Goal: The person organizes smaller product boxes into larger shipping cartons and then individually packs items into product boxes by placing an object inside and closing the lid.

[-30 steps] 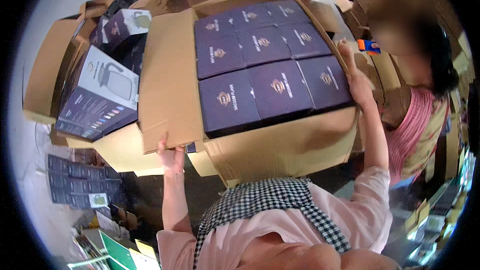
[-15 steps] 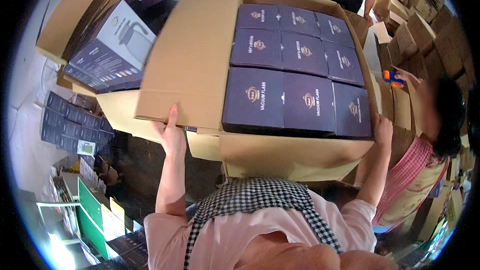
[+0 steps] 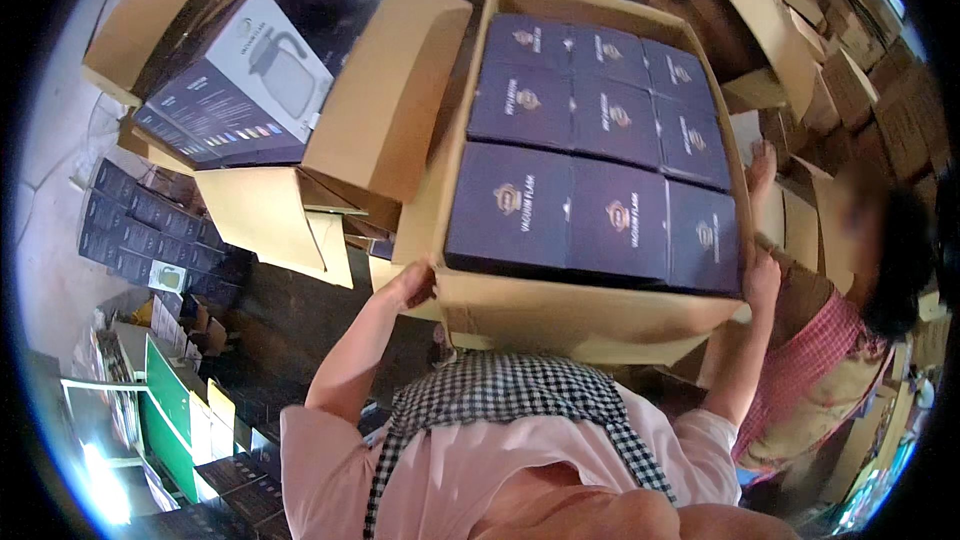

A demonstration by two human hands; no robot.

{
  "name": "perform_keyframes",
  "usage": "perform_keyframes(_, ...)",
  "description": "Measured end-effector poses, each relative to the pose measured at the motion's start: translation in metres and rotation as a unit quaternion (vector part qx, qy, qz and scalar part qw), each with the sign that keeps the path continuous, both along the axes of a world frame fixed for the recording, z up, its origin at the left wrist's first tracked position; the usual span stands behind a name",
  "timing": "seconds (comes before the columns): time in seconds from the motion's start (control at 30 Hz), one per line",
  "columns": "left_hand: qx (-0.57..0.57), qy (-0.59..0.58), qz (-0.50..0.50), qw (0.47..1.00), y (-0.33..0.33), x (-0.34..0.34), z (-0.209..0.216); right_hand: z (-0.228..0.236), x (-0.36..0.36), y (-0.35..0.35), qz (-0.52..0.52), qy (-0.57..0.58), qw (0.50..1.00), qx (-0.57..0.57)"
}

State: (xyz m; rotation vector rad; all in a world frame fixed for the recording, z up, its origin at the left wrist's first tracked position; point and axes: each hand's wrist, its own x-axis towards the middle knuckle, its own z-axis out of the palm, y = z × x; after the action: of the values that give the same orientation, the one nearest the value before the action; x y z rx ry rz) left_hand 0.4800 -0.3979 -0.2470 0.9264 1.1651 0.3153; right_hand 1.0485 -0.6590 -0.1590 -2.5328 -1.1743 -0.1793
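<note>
In front of me is an open cardboard carton, packed with dark purple flask boxes in rows of three. My left hand is closed on its near left corner, fingers curled at the edge. At the near right corner my right hand grips the side, its fingertips partly hidden by the wall. To the left stands a second open carton with a raised flap. A larger white and purple flask box with a jug picture lies tilted in it.
A co-worker in a red checked apron bends close on the right, one hand beside my carton. Stacked purple boxes stand on the floor at left. Brown cartons pile up at far right. A green board is at lower left.
My left hand has let go of the wide flap and moved right to the carton's corner. That flap no longer spreads out leftward. The co-worker at right has leaned nearer.
</note>
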Motion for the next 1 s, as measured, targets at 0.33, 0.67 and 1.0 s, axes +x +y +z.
perform_keyframes(0.33, 0.415, -0.019, -0.127, 0.901, -0.057, 0.022, 0.119, 0.052, -0.148, -0.039, 0.127, 0.092, 0.986, 0.053)
perform_keyframes(0.67, 0.762, 0.094, -0.157, 0.622, -0.045, 0.012, 0.062, -0.003, -0.153, -0.047, 0.069, -0.168, 0.981, 0.066)
perform_keyframes(1.0, 0.609, 0.191, -0.056, 0.768, 0.114, 0.098, 0.188, 0.134, -0.032, 0.126, 0.164, -0.01, 0.986, 0.012)
